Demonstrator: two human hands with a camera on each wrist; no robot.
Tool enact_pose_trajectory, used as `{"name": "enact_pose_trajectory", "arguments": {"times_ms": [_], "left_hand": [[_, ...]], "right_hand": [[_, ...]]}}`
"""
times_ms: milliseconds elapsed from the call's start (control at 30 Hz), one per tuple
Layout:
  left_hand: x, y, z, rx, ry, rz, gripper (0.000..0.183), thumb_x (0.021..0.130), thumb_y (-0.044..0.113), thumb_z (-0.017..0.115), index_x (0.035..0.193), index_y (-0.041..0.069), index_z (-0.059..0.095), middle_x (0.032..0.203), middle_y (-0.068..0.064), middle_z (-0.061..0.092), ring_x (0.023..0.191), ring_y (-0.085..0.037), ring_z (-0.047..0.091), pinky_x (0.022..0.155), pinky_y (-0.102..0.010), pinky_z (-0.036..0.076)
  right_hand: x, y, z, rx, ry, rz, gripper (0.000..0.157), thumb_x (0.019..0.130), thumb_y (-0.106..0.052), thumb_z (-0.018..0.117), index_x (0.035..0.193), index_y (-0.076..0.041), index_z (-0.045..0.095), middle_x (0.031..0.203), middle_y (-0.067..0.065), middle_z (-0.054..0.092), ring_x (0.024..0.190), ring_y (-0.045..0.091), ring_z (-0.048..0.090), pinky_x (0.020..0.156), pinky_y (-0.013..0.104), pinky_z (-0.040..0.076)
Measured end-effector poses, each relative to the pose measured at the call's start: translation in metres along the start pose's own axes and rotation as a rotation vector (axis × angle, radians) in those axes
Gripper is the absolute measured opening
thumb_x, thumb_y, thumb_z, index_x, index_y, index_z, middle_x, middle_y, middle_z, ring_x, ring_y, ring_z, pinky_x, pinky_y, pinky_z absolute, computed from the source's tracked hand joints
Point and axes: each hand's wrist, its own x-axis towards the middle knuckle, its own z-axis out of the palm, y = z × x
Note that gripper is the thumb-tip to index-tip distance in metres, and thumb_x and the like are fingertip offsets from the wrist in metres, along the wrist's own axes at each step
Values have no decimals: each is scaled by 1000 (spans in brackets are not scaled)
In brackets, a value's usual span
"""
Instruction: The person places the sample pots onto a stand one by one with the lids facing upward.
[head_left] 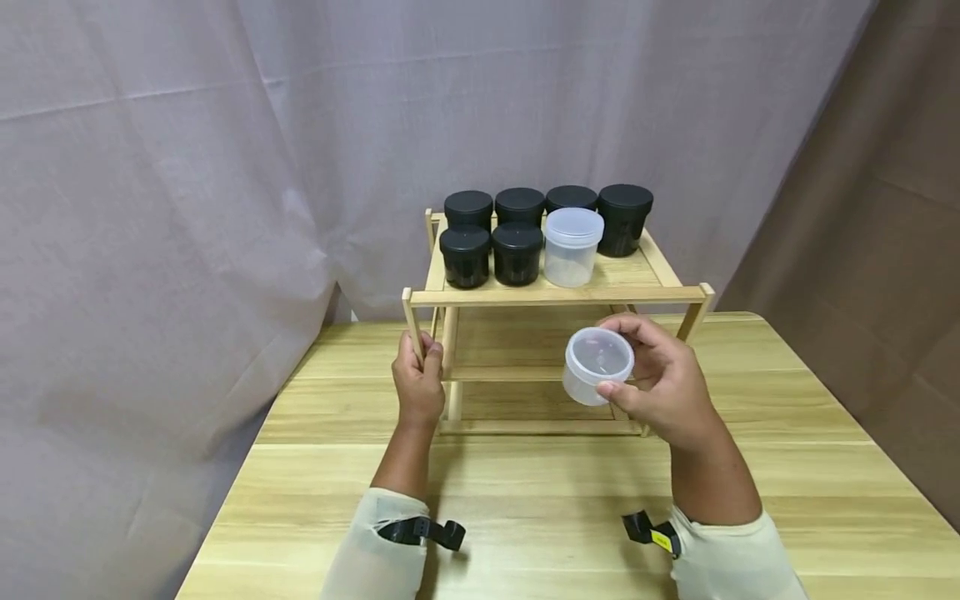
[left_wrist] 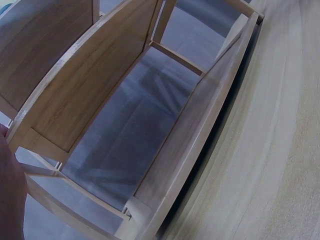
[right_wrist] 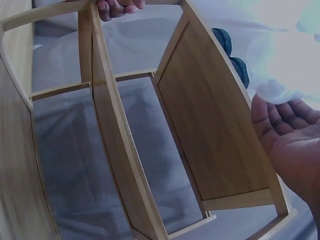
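Observation:
In the head view my right hand [head_left: 663, 379] holds a clear plastic jar [head_left: 581, 390] with a translucent lid, thumb at its near side and fingers behind. The jar is tilted, in front of the wooden shelf rack [head_left: 558, 296] and lower than its top shelf. In the right wrist view the held jar [right_wrist: 285, 65] is washed out by glare. My left hand [head_left: 420, 383] grips the rack's front left post, thumb toward me. Only part of that hand [left_wrist: 11, 195] shows at the left wrist view's edge.
On the top shelf stand several black lidded jars [head_left: 517, 258] in two rows, and another clear jar [head_left: 572, 250] in the front row. The middle shelf [head_left: 517, 337] lies below. The rack stands on a wooden table [head_left: 540, 508], before a grey curtain [head_left: 225, 167].

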Motion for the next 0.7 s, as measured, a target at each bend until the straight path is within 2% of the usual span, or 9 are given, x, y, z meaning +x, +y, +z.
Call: {"name": "enact_pose_trajectory", "arguments": {"times_ms": [167, 300, 567, 700], "left_hand": [[1, 1, 0, -13, 0, -4, 10, 99, -2, 53, 93, -9, 52, 61, 12, 45, 50, 0, 38, 43, -18, 29], [3, 2, -1, -22, -2, -2, 10, 100, -2, 53, 94, -10, 52, 61, 12, 45, 50, 0, 38, 43, -17, 29], [1, 0, -1, -20, -9, -1, 9, 99, -3, 53, 94, -10, 52, 61, 12, 45, 50, 0, 38, 43, -17, 29], [0, 0, -1, -19, -9, 1, 9, 100, -3, 54, 94, -10, 52, 61, 12, 45, 50, 0, 37, 42, -18, 28]], "right_hand": [[3, -5, 3, 10, 149, -2, 58, 76, 32, 65, 123, -2, 68, 114, 2, 74, 103, 10, 71, 91, 18, 60], [8, -8, 3, 13, 217, 15, 59, 77, 34, 63, 120, -5, 69, 113, 1, 73, 103, 10, 70, 92, 17, 59], [19, -13, -1, 14, 274, 30, 48, 82, 28, 65, 118, -3, 68, 111, 4, 72, 101, 11, 69, 92, 17, 60], [24, -15, -3, 17, 297, 22, 45, 81, 26, 65, 116, -2, 69, 108, 4, 73, 96, 11, 69, 87, 17, 61]]}}
